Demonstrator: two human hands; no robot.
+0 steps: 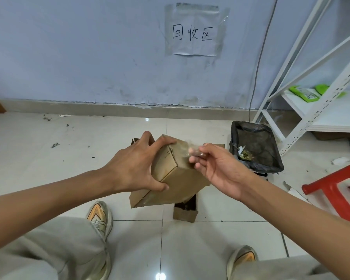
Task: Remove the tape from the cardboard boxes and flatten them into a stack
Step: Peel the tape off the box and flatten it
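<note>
A small brown cardboard box (176, 178) is held tilted in the air above the tiled floor. My left hand (137, 166) grips its left end, fingers over the top edge and thumb underneath. My right hand (214, 166) pinches a strip of clear tape (190, 148) that is partly peeled up from the box's upper right face. Beneath the held box, other cardboard pieces (185, 211) lie on the floor, mostly hidden by it.
A bin lined with a black bag (255, 146) stands on the floor to the right, with scraps inside. A white metal shelf (311, 110) and a red plastic stool (335, 188) stand at the right. The wall with a paper sign (193, 33) is ahead. My shoes are below.
</note>
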